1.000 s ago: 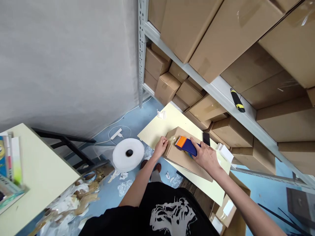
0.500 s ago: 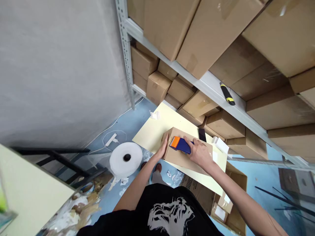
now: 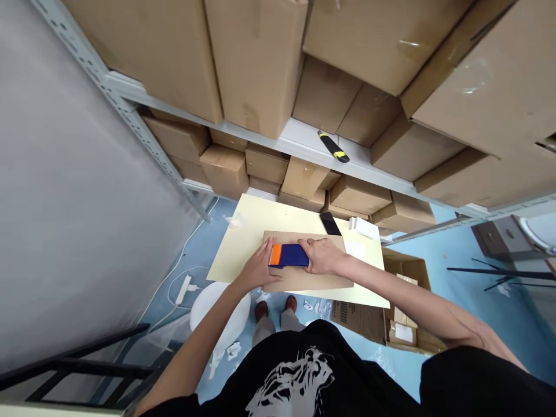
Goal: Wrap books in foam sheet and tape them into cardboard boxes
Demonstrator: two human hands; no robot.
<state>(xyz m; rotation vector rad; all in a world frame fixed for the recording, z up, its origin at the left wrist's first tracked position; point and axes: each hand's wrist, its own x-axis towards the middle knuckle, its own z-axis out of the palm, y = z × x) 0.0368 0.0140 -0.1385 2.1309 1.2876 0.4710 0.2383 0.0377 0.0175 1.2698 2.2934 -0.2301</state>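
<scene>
A brown cardboard box lies on the cream tabletop in front of me. Across its top is a tape dispenser with a dark blue body and an orange front end that points left. My right hand is closed around the blue rear end of the dispenser. At the box's left end, my left hand lies against the cardboard with its fingers apart, close beside the orange end. Whether any tape runs out under the dispenser is hidden.
Behind the box lie a phone and a stack of white cards. A cutter knife rests on the shelf above, among cardboard boxes. Crumpled paper sits at the table's left. An open carton stands right; a white roll is at lower left.
My view has swung to the right. The box now sits straighter before me, and the dispenser lies level along it. My left hand has shifted from the box's end to beside the orange front.
</scene>
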